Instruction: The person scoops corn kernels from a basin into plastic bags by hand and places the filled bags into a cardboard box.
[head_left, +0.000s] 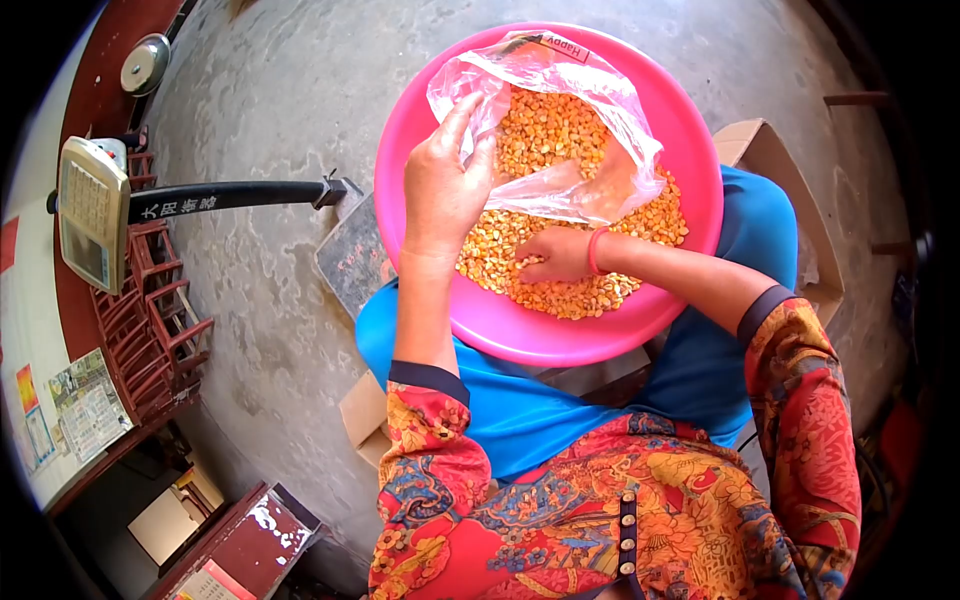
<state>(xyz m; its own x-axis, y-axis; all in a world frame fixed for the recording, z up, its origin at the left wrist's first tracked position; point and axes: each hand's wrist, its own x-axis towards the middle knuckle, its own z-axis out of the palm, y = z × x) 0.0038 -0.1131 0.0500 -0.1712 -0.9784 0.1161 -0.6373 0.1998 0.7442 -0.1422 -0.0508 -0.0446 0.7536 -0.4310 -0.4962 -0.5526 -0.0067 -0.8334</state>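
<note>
A pink basin [690,130] rests across my lap with loose yellow corn kernels [575,297] in it. Inside the basin lies a clear plastic bag [590,192], its mouth towards me and corn showing within; part of a printed label reads "Happy". At the bag's left edge, my left hand [440,195] grips the thin film between thumb and fingers. My right hand [556,254], with a pink band at the wrist, is down in the loose kernels just below the bag mouth. Its fingers are curled in on some kernels, the tips partly hidden.
Left of the basin stands a platform scale [355,250], its black post leading to a display [92,215]. Red wooden stools [160,310] are stacked beside the table. Cardboard [785,190] lies by my right knee, and a dark red cabinet [250,545] is at lower left.
</note>
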